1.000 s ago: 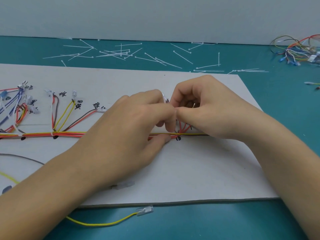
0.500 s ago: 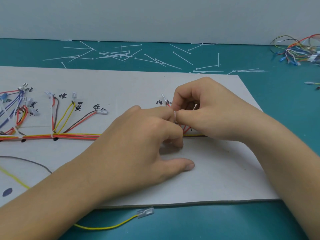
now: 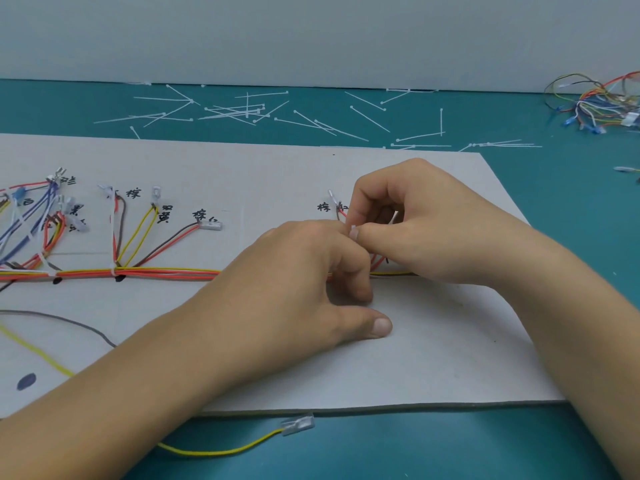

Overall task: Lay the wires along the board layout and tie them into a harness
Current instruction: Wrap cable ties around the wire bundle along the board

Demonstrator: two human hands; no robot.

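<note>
Head view only.

- Board [image 3: 433,341] lies flat on the teal table [image 3: 571,209].
- Wire bundle [image 3: 166,273] runs left to right along the board. It is already tied at two spots on the left, and branches fan up to the labels.
- Left hand [image 3: 294,271]: fingers curled down over the bundle, forefinger touching the cable tie [image 3: 353,232], thumb stretched flat on the board. Can't tell what the fingertips actually grip; they're hidden.
- Right hand [image 3: 426,230]: thumb and forefinger pinch the cable tie just above the bundle, other fingers curled. The tie's tail shows between the fingers.
- Grey wire [image 3: 69,322] lies loose on the board's left.
- Yellow wire [image 3: 221,452] with a clear connector [image 3: 298,424] sits off the board's near edge.
- Spare ties [image 3: 242,110] are scattered behind the board.
- Wire pile [image 3: 602,105] is at the far right.
</note>
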